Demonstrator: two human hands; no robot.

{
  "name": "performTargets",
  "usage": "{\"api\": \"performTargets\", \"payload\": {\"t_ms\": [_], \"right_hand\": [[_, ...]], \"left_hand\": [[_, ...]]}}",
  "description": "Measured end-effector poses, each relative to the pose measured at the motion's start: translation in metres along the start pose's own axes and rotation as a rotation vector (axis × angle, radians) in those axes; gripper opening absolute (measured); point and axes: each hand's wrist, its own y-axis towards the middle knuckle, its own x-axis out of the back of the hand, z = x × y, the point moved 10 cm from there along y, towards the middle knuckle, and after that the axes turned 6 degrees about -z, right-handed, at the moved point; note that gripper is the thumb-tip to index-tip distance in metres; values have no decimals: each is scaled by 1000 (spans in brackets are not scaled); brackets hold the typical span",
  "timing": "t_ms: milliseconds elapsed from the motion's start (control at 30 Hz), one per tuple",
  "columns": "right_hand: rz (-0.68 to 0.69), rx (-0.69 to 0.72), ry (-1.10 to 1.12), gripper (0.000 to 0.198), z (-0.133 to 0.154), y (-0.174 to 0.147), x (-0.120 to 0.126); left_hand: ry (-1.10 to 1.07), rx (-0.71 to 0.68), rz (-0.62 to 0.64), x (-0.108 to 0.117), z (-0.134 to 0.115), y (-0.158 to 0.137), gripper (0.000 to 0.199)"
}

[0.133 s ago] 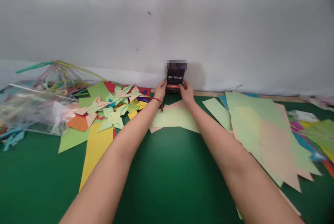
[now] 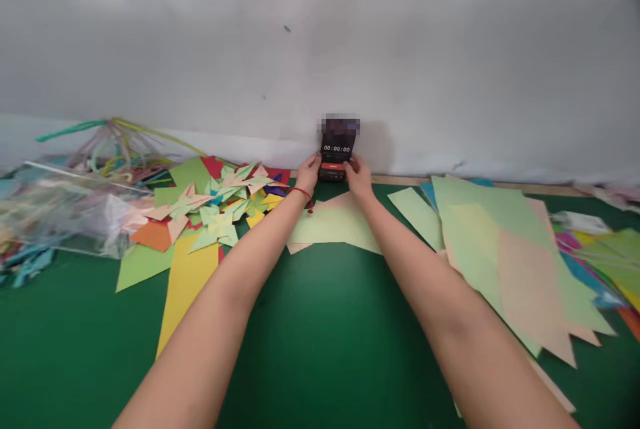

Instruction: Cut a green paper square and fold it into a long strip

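A dark smartphone [image 2: 338, 139] stands upright near the wall at the back of the table, its screen showing 00:00:00 above an orange bar. My left hand [image 2: 309, 172], with a red string bracelet at the wrist, grips the phone's left edge. On the opposite edge, my right hand [image 2: 359, 175] holds the lower right corner, thumb by the orange bar. Beneath my wrists lie pale green and peach paper sheets [image 2: 333, 225]. The top of the phone is blurred out.
Folded paper stars [image 2: 217, 225] are heaped on the left beside a yellow paper strip [image 2: 187, 282] and a clear plastic bag [image 2: 70, 205]. Large pale paper sheets [image 2: 525, 262] overlap on the right. A white wall [image 2: 450, 69] rises behind the green table [image 2: 330, 335].
The view has shifted very slightly, so the left-hand items appear a little farther right. Both hands keep their hold on the phone.
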Motion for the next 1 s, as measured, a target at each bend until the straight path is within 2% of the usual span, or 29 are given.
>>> {"api": "performTargets", "payload": {"t_ms": [400, 633, 767, 900, 1000], "right_hand": [[8, -66, 16, 50, 11, -8, -3], [-3, -62, -17, 55, 11, -11, -3], [-5, -47, -64, 55, 12, -11, -5], [-6, -23, -148, 56, 15, -13, -2], [-34, 0, -261, 53, 23, -21, 13]], "left_hand": [[-39, -64, -22, -4, -7, -15, 36], [37, -75, -47, -4, -10, -19, 29], [98, -78, -58, -5, -16, -20, 32], [178, -93, -123, -1, -31, -25, 29], [215, -166, -212, 1, -66, -50, 24]]}}
